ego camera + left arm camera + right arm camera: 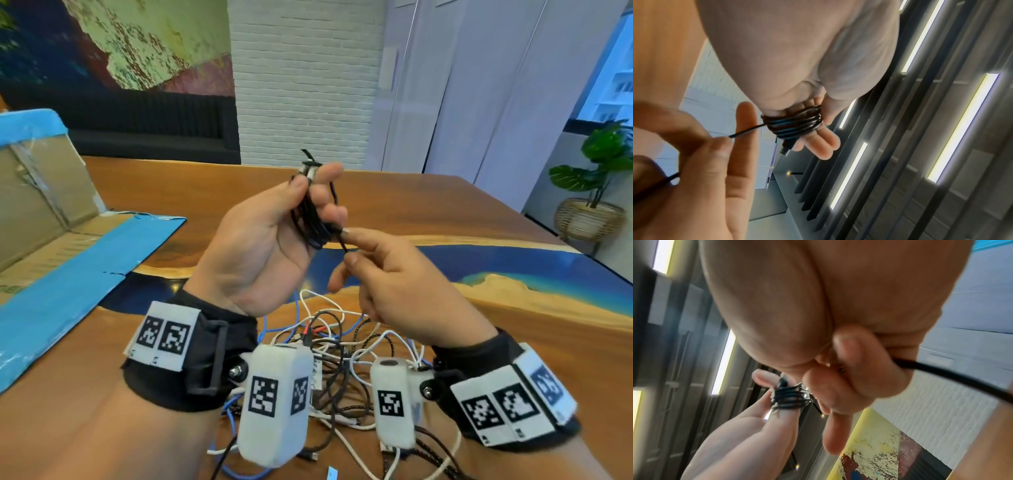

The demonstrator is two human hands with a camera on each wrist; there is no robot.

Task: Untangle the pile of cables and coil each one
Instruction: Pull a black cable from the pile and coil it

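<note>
Above the bench (445, 205), the left hand (260, 240) holds the black cable (313, 219) coiled round its fingers. The right hand (387, 277) pinches its free end; tangled cables (342, 342) lie below

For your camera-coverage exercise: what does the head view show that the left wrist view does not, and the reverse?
Only the head view shows the tangled pile of cables on the table and the cardboard box. Only the left wrist view shows the ceiling light strips. Both show the black cable wound round the left hand fingers, its free end pinched by the right hand.
</note>
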